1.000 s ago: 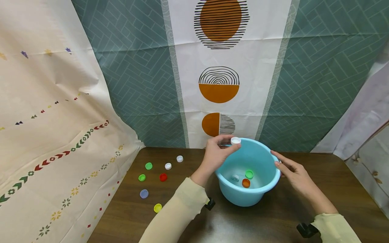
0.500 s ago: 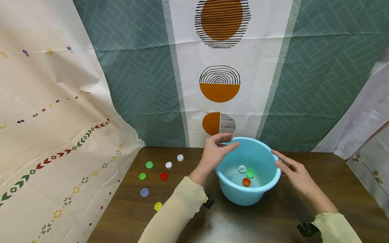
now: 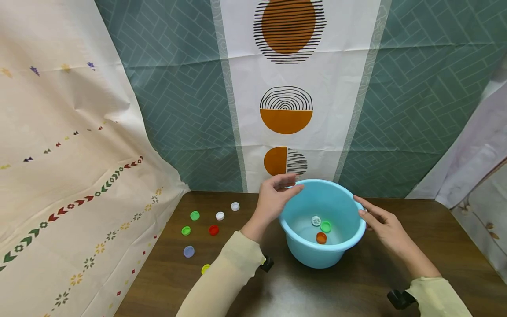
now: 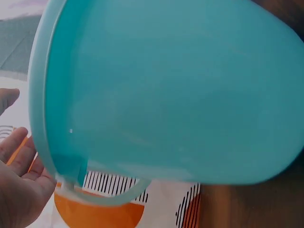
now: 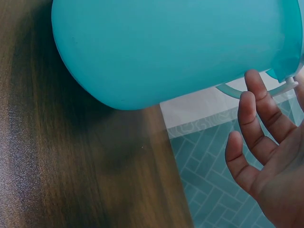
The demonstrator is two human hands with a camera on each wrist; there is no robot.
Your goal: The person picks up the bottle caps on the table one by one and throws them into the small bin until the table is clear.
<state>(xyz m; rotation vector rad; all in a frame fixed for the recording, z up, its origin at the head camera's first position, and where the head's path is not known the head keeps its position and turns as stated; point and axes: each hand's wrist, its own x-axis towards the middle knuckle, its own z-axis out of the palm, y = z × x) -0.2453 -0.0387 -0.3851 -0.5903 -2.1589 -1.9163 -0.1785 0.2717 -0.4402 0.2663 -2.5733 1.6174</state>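
Observation:
A light-blue plastic tub (image 3: 318, 257) with a small side handle stands on the table. Inside it lie a white bottle cap (image 3: 316, 221), a green cap (image 3: 325, 226) and an orange cap (image 3: 321, 238). My left hand (image 3: 273, 198) hovers at the tub's left rim, thumb and fingers apart, holding nothing. In the left wrist view its fingertips are close to the rim; whether they touch it cannot be told. My right hand (image 3: 380, 224) holds the tub's right rim between thumb and fingers. Its other fingers (image 5: 247, 109) hang loosely curled outside the wall.
Left of the tub, several loose caps lie on the brown table (image 3: 309, 295): green (image 3: 195, 215), white (image 3: 219, 215), red (image 3: 213, 230), blue (image 3: 189, 251) and yellow (image 3: 205, 268). The left sleeve partly covers the yellow one. A patterned cloth (image 3: 178, 110) hangs behind the table.
The white cap has left my left hand and dropped into the tub, where it now lies beside the green one. That hand has since drawn slightly left. My right hand stays at the rim.

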